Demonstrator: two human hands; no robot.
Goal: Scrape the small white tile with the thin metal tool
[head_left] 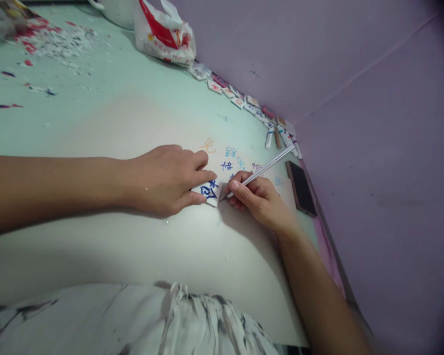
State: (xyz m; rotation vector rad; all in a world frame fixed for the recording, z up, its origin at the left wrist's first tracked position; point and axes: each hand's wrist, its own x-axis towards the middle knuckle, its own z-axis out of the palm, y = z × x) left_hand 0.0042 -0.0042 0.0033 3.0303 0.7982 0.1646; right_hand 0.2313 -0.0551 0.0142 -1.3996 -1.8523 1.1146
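Observation:
My left hand (168, 177) lies on the pale table (114, 123), its thumb and fingers pinching a small white tile (208, 191) painted with a blue character. My right hand (259, 197) is closed round a thin white pen (262, 170), held like a pencil. The pen's tip touches the tile's right edge, and its shaft slants up to the right. Blue and orange characters (229, 159) are written on the table just beyond both hands.
A row of small painted tiles (244, 101) runs along the purple wall. A dark phone (301, 188) lies right of my right hand. A red-and-white plastic bag (165, 34) stands at the back. Paint flakes (55, 42) litter the far left. Grey-white cloth (133, 320) covers my lap.

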